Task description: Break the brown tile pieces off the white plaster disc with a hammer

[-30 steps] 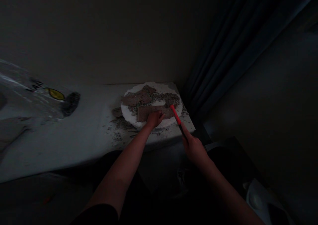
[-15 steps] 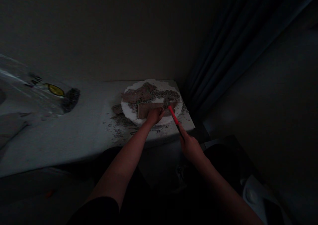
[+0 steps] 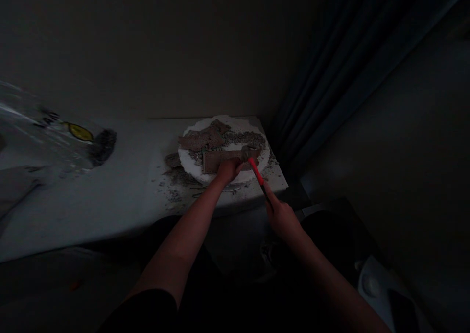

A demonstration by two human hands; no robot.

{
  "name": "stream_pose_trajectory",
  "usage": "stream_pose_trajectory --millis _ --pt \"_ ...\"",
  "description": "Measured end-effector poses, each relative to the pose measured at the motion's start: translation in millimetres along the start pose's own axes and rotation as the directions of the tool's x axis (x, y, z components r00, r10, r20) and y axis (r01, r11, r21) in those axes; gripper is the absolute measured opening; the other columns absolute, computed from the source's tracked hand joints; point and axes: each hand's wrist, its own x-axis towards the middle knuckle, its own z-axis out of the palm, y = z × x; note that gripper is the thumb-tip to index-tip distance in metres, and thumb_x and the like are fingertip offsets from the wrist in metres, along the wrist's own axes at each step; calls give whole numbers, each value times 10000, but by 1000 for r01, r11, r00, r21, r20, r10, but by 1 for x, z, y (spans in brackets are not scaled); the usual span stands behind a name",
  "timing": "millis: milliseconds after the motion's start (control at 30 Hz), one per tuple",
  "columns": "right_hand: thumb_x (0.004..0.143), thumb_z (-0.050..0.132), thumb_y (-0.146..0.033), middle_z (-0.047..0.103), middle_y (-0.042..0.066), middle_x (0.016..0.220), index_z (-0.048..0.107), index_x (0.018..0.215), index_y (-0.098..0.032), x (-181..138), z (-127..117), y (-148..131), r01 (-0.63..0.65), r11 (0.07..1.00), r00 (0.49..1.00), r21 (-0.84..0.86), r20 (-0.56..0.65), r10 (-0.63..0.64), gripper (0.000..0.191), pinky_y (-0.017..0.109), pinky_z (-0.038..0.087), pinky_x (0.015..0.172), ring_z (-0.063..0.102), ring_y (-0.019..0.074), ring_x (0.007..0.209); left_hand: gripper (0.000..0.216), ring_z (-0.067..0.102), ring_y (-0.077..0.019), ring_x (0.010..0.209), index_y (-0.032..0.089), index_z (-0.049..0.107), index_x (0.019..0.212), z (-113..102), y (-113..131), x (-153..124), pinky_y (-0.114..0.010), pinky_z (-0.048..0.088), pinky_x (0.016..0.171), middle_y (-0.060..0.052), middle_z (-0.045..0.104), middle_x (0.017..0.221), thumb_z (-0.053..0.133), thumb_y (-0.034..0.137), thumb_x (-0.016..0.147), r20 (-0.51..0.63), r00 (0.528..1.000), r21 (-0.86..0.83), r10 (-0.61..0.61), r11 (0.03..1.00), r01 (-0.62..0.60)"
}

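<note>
A hammer (image 3: 256,169) with a red and black handle is held in my right hand (image 3: 281,215), its fingers wrapped around the lower grip. Its head rests on or just above the right part of a flat, rough brown slab (image 3: 213,161). My left hand (image 3: 229,170) is closed at the slab's near edge, beside the hammer head; its fingertips are hard to make out in the dim light. The slab lies on a round white board (image 3: 189,164) with a jagged rim. Behind it on the board are broken brown pieces (image 3: 201,139) and grey crumbs (image 3: 246,138).
The board stands on a pale table (image 3: 128,186) against a wall. Crumbs and a brown chunk (image 3: 173,160) lie left of it. A clear plastic bag (image 3: 77,132) with dark bits is further left. Dark curtains (image 3: 323,68) hang on the right.
The view has shifted very slightly. Both hands, the hammer and the slab keep nearly the same places; the hammer head looks a little more blurred.
</note>
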Motion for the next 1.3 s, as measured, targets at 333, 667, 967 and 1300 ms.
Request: stream_pose_trajectory --millis 333,667,967,1300 --pt "997 362 -235 732 51 888 126 1587 -263 -1 2 1 21 1000 1000 21 -1 -21 636 265 456 666 694 206 744 348 674 -236 860 151 700 986 -3 2 -1 -285 434 715 -126 732 929 487 421 933 13 1000 -33 -18 999 19" --pt "989 389 -234 738 65 919 132 1586 -264 3 1 -9 -14 999 1000 -29 10 14 651 257 462 671 693 198 743 327 670 -225 811 156 708 914 1 -2 2 -284 436 702 -113 731 868 509 416 915 -4 1000 -81 -7 997 7" --pt "999 344 -261 730 62 906 132 1587 -246 -6 -15 -10 -4 1000 999 0 -51 4 625 266 464 677 692 209 773 388 647 -240 975 144 674 1103 -22 -2 -1 -311 479 851 -125 707 1035 622 438 855 -16 999 -52 31 998 -32" --pt "1003 370 -250 736 64 865 132 1586 -253 4 10 -10 -49 996 997 -76 62 53 630 266 452 660 696 211 736 458 484 -327 1242 181 701 1035 -48 -12 -16 -396 413 1004 -136 600 1257 777 477 695 83 995 150 47 987 -59"
